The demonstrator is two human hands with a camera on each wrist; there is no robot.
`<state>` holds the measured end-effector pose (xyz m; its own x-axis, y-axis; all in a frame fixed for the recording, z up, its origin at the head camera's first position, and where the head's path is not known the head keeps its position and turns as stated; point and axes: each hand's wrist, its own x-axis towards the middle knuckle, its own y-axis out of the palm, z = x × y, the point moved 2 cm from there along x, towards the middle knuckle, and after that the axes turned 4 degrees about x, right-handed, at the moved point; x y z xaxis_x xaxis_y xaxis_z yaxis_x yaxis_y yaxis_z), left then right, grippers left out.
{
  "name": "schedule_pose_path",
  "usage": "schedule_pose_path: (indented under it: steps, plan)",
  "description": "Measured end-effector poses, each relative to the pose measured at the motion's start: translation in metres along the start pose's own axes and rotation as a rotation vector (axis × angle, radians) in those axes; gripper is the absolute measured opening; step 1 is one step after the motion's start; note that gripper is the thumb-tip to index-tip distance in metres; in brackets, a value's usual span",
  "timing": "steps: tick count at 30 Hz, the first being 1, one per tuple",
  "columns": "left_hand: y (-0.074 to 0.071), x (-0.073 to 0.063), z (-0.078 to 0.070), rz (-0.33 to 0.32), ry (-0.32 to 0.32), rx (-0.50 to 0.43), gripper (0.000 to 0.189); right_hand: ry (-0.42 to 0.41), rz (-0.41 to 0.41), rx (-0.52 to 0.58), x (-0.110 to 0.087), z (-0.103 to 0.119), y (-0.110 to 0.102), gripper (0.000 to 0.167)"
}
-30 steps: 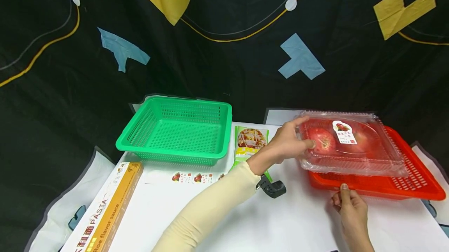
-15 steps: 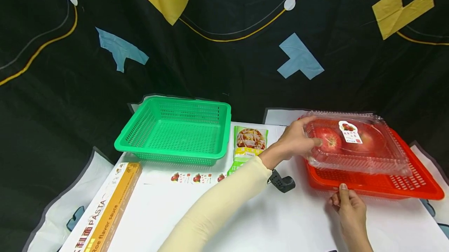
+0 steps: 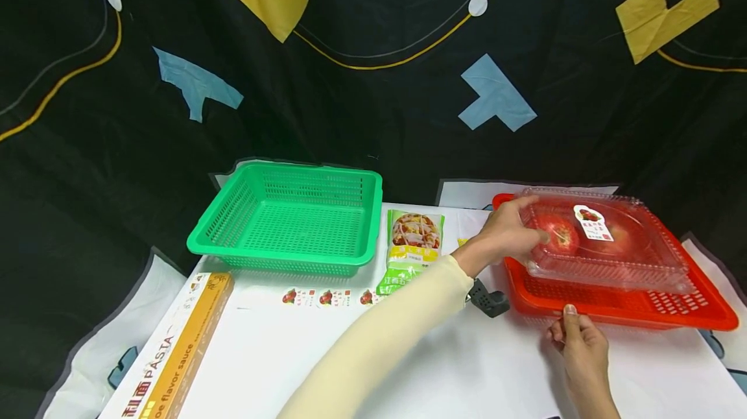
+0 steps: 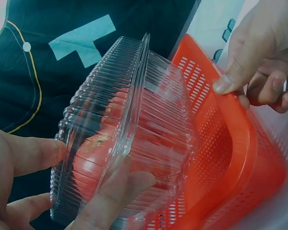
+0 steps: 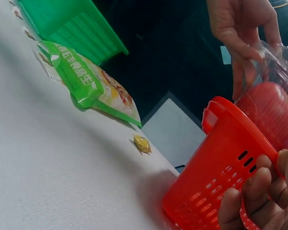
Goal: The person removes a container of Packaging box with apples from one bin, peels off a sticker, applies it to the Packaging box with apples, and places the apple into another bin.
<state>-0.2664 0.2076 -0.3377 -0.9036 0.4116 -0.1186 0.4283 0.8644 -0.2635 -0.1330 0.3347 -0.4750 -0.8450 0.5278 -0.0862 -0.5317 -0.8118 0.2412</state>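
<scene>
My left hand [image 3: 504, 234] grips the left end of a clear plastic box [image 3: 642, 244], thumb on one side and fingers on the other. Red apples [image 3: 559, 235] show through the plastic, and a white sticker [image 3: 592, 223] is on top. The box is held tilted over a red plastic basket [image 3: 720, 317]; whether it touches the basket's inside I cannot tell. With thumb and bent fingers, my right hand [image 3: 583, 347] pinches the basket's near rim. In the left wrist view, that thumb lies on top of the red rim [image 4: 240, 129].
A green basket [image 3: 284, 261] stands back left. Beside it lies a green-and-yellow food packet [image 3: 415, 237], with a small yellow wrapped piece [image 5: 142, 143] nearby. Apple stickers [image 3: 325, 298] lie in a row in front. An orange-and-white pasta box [image 3: 181, 347] lies along the table's left side.
The left hand has shifted the clear box to the right above the red basket. More of the basket's left end and the packet shows now. The right hand keeps its pinch on the rim.
</scene>
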Motion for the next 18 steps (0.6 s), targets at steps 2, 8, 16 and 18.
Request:
schedule_pose_path:
  steps: [2, 8, 16, 18]
  plan:
    - [0.004, 0.002, 0.000, -0.009, -0.023, 0.005, 0.070, 0.001, -0.001, 0.003, 0.000, 0.000, 0.000, 0.038]
    - [0.015, 0.009, 0.005, -0.023, -0.060, -0.012, 0.069, 0.025, -0.024, -0.021, 0.000, 0.001, -0.001, 0.038]
    - [0.024, 0.015, 0.011, -0.039, -0.111, -0.007, 0.071, 0.036, -0.027, -0.051, 0.002, 0.002, -0.001, 0.041]
    - [0.027, 0.016, 0.013, -0.042, -0.124, 0.000, 0.072, 0.040, -0.021, -0.064, 0.002, 0.002, 0.000, 0.041]
